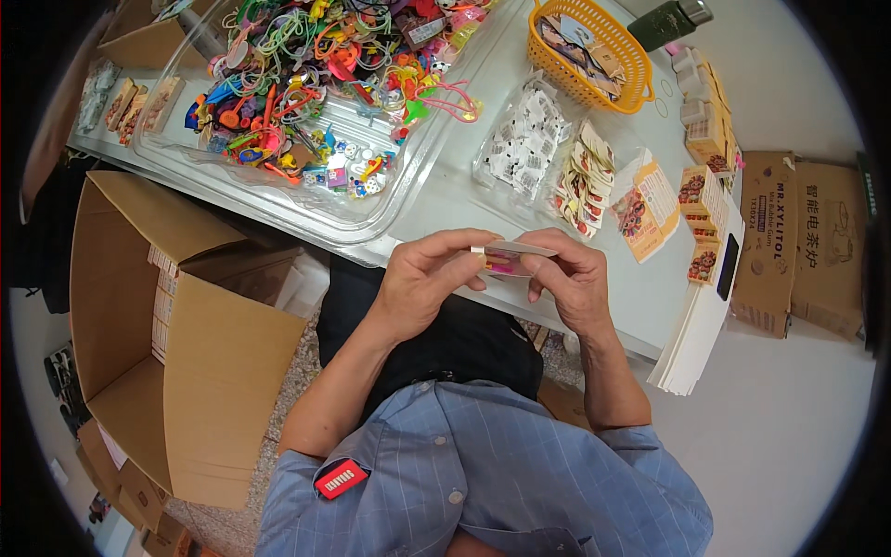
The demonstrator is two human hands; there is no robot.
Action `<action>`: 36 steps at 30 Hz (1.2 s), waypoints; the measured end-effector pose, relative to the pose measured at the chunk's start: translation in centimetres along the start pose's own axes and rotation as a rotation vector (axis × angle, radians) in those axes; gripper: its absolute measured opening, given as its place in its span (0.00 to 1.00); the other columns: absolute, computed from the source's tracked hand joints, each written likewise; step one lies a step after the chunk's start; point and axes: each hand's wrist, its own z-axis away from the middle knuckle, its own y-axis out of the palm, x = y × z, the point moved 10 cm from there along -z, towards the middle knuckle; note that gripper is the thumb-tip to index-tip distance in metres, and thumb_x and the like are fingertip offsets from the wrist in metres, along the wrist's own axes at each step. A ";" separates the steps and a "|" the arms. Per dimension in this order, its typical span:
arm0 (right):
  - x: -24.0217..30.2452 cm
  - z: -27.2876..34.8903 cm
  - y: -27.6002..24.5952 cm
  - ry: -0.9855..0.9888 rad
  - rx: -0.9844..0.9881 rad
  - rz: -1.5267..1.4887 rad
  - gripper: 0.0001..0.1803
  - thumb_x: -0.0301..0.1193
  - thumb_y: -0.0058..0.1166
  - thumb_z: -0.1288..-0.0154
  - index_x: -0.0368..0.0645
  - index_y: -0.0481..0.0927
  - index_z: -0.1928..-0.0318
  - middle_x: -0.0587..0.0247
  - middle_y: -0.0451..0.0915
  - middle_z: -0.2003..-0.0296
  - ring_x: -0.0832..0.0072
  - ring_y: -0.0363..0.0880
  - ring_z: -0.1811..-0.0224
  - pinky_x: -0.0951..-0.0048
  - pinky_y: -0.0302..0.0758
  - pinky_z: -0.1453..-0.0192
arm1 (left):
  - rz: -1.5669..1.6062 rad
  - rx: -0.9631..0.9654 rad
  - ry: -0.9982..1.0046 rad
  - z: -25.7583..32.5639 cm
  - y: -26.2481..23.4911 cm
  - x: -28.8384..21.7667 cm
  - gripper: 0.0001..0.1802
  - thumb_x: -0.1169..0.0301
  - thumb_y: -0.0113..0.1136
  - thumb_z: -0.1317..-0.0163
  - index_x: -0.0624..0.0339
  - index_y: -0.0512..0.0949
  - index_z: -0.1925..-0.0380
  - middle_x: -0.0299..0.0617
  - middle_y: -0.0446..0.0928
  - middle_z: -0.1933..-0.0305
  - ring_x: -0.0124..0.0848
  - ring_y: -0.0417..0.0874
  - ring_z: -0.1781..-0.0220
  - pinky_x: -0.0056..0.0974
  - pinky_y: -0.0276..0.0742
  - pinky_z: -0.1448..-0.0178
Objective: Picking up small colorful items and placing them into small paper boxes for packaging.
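Note:
Between my hands, over the front edge of the white table [445, 213], is a small thin cardboard box with pale flaps [509, 249]. Something pink and purple shows at its opening, too small to name. My left hand [422, 286] pinches the box's left end between thumb and fingers. The other end is gripped by my right hand [574, 283], its thumb lying along the near side. Just beyond my right hand lie a pile of printed red-and-white cards [587, 181] and a flat orange-and-white carton [645, 204].
A clear plastic tub [371, 218] of colourful small toys stands at the far left. Behind the cards are a bag of white packets [527, 139], a yellow basket [640, 88] and a green bottle [666, 26]. Small filled boxes [703, 218] line the right; an open carton [223, 371] stands left.

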 end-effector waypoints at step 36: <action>0.8 0.4 -1.1 -0.346 -0.082 0.106 0.12 0.17 0.60 0.35 0.34 0.85 0.51 0.47 0.80 0.49 0.74 0.83 0.60 0.76 0.83 0.63 | -0.512 0.073 0.379 -1.2 0.9 -4.6 0.15 0.78 0.70 0.39 0.64 0.83 0.51 0.49 0.85 0.52 0.39 0.87 0.52 0.36 0.83 0.51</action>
